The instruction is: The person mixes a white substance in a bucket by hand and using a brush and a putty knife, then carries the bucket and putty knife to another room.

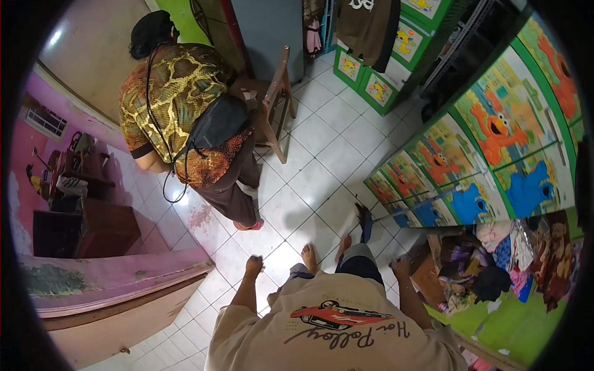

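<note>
My left hand (254,266) hangs beside my left hip over the white floor tiles, its fingers loosely bent and a little apart. Nothing shows in it. On the other side, my right hand (401,267) hangs low by my right leg, near a brown wooden surface at the edge of a clothes pile (489,260). Its fingers look loose, with no object visible in them. Ahead of my bare feet, a dark blue broom or dustpan head (365,222) rests by the drawers; its exact kind is unclear.
A person in a patterned shirt (185,111) stands ahead left, back turned, beside a wooden chair (277,102). Tall cartoon-printed drawers (464,148) line the right; a green drawer unit (380,86) stands farther back. A low pink wall (117,290) runs along my left.
</note>
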Tool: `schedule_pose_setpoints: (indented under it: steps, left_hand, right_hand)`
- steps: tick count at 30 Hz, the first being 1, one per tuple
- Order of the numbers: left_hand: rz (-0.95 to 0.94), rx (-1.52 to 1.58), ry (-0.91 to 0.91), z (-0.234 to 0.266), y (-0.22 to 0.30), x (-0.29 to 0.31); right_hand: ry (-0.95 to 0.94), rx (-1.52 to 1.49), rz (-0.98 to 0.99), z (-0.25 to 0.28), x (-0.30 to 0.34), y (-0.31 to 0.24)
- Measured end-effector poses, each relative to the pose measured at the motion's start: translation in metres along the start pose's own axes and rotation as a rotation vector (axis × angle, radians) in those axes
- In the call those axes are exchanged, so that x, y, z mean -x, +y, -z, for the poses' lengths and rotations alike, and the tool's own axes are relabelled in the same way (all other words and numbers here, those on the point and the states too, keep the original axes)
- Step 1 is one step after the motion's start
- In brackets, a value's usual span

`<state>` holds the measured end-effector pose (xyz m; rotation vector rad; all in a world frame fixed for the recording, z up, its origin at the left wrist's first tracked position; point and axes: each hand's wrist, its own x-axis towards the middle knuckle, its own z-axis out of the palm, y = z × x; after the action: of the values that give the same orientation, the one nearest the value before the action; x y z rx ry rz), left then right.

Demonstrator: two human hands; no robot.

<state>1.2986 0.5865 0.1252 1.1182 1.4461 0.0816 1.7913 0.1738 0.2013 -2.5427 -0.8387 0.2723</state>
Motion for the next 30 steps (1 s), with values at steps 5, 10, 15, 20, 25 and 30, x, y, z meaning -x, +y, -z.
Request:
schedule_pose_setpoints:
  steps: [5,10,15,20,25,30]
  left_hand:
    - [0.337,0.032,0.134,0.006,-0.068,0.059]
    - [0.487,0.146,0.16,-0.033,-0.047,0.097]
    - [0.081,-0.14,0.108,-0.065,0.003,0.066]
    - [-0.195,0.008,0.253,-0.147,0.191,0.023]
    - [-0.514,0.09,0.381,-0.13,0.393,0.043]
    - [-0.884,0.203,0.406,-0.104,0.559,0.006]
  right_hand:
    - [-0.175,-0.065,-0.324,0.017,-0.077,-0.056]
    - [-0.323,-0.006,-0.273,0.018,-0.173,-0.051]
    - [-0.288,-0.081,-0.079,-0.004,-0.268,-0.079]
    - [-0.258,-0.074,-0.021,0.028,-0.355,-0.074]
    - [-0.319,-0.07,0.017,0.031,-0.395,-0.112]
    - [-0.379,-0.074,0.013,0.034,-0.419,-0.118]
